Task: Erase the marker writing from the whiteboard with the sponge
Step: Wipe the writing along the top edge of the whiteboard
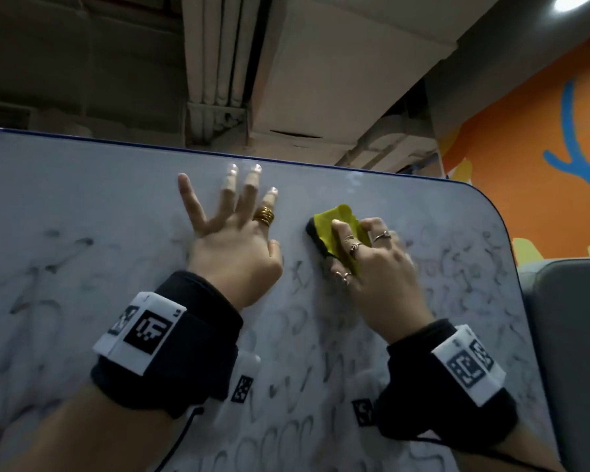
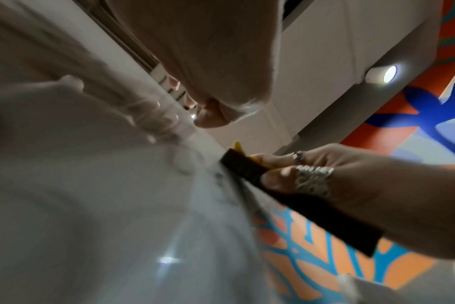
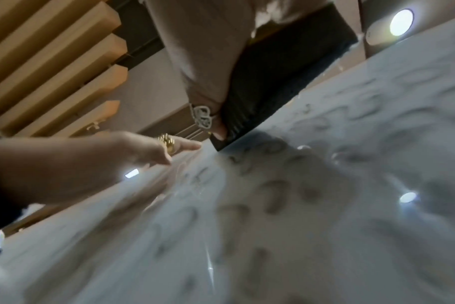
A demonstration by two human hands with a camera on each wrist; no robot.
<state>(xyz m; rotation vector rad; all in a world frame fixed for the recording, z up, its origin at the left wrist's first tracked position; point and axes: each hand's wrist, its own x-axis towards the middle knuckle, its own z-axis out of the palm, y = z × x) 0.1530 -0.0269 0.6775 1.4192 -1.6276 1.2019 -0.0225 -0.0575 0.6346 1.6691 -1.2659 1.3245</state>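
A: How were the fingers of the right hand (image 1: 378, 267)?

B: They were curled over the sponge (image 1: 338, 238), with the thumb on its lower edge, so the hand gripped it. The yellow side was under the fingers and the dark side was pressed on the whiteboard (image 1: 82, 199).

A: And the left hand (image 1: 234, 247)?

B: Its fingers were straight and spread, flat on the board, holding nothing. A gold ring (image 1: 263, 216) sat on one finger. The sponge was just beside this hand, on the side of its ringed finger, but not touching it.

A: Where was the marker writing (image 1: 457, 267)?

B: Grey smeared marks lay under the right hand, beyond it toward the rounded corner of the board, and below both wrists. Above the left fingertips, near the top edge, the surface looked cleaner, though the picture is blurred there and I am not certain.

A: What was around the hands?

B: Black wristbands (image 1: 171, 338) with white coded tags were on both wrists. Past the board's corner stood an orange wall (image 1: 542, 131) with blue shapes.
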